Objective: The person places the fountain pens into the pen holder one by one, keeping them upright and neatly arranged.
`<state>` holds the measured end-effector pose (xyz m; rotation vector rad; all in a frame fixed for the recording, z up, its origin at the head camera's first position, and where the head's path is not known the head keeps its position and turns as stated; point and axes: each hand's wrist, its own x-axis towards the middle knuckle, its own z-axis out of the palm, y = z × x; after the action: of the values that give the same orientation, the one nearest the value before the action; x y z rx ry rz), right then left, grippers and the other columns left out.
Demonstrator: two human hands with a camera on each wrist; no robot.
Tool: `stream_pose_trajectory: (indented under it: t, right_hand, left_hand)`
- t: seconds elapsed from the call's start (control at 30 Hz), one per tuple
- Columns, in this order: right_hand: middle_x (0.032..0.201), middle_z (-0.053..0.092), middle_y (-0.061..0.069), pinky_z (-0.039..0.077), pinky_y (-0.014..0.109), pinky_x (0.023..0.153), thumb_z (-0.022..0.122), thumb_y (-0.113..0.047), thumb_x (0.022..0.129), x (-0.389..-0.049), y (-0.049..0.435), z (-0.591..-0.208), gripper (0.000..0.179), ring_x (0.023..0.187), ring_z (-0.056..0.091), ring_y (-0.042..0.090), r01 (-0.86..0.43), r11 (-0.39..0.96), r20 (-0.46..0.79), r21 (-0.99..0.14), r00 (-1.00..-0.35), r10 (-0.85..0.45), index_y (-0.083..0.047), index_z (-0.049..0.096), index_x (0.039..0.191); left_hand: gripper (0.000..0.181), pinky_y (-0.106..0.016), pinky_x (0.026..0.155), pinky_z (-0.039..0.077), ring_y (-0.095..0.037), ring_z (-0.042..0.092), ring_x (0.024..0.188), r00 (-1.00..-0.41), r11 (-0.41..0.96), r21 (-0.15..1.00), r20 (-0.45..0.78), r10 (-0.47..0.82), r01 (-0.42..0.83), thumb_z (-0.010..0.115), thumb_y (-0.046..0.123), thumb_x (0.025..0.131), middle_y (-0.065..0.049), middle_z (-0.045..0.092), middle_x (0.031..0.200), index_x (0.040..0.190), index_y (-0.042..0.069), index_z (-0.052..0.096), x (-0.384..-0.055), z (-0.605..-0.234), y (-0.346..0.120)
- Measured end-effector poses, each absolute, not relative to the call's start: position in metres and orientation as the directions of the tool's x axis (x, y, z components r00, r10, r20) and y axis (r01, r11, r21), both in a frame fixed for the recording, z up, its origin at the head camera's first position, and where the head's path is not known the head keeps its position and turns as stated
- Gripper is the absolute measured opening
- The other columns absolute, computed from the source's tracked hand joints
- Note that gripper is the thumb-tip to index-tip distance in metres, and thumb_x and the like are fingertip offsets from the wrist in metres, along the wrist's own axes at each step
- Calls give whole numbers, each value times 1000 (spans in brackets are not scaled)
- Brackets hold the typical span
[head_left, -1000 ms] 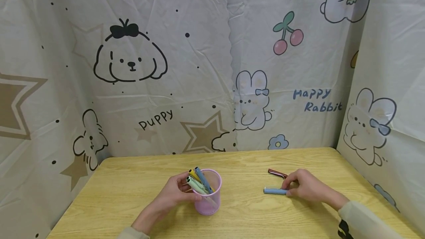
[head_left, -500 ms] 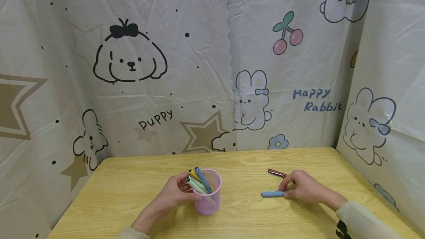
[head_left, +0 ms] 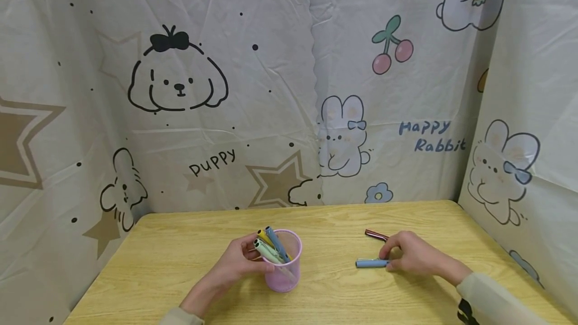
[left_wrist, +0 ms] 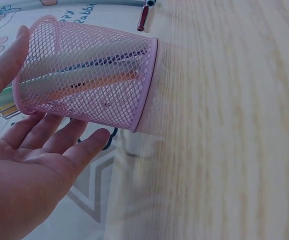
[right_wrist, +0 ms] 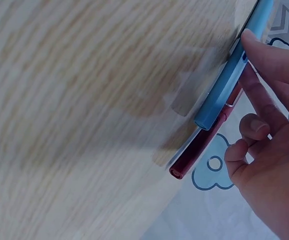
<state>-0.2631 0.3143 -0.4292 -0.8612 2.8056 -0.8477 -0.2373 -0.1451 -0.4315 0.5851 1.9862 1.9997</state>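
A pink mesh pen cup stands upright on the table, with my left hand holding it by its left side. In the left wrist view the thumb lies along the rim of the cup and the fingers lie on the opposite side. Several pens lean inside: a blue one, a yellow one and light green ones. To the right, my right hand pinches a light blue pen by its right part, thumb on the barrel. Just behind it lies a dark red pen, partly hidden by the hand.
The wood-grain table has rounded back corners. Behind and at both sides hangs a pale cloth printed with a puppy, rabbits, cherries and stars.
My right hand and the light blue pen have shifted slightly left and toward the near edge, then stayed almost still. The left hand and the pen cup have not moved.
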Motion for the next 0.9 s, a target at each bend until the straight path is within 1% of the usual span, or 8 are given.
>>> stream_pose_trajectory:
  t: [0.27, 0.63, 0.9]
  right_hand:
    - [98, 73, -12, 55, 44, 86, 93, -15, 77, -263, 315, -427, 22, 96, 65, 17, -512, 693, 71, -507, -826, -559, -19, 83, 96]
    - [97, 72, -15, 53, 37, 81, 95, -24, 76, -266, 314, -430, 21, 94, 65, 13, -509, 730, 71, -456, -838, -540, -24, 84, 94]
    - [96, 71, -15, 52, 37, 80, 95, -23, 76, -266, 311, -428, 20, 93, 63, 13, -488, 733, 52, -474, -846, -530, -24, 84, 93]
  left_hand:
    - [71, -31, 94, 58, -25, 69, 112, -885, -22, 995, 98, 454, 99, 88, 2, 85, -18, 70, 124, 145, -9, 53, -237, -430, -145]
    - [69, -32, 93, 59, -26, 69, 112, -884, -25, 995, 95, 457, 95, 87, 2, 85, -18, 70, 123, 145, -8, 54, -237, -430, -145]
    - [70, -32, 93, 59, -27, 69, 113, -885, -31, 995, 94, 456, 90, 88, 2, 84, -18, 70, 124, 145, -8, 55, -237, -430, -145]
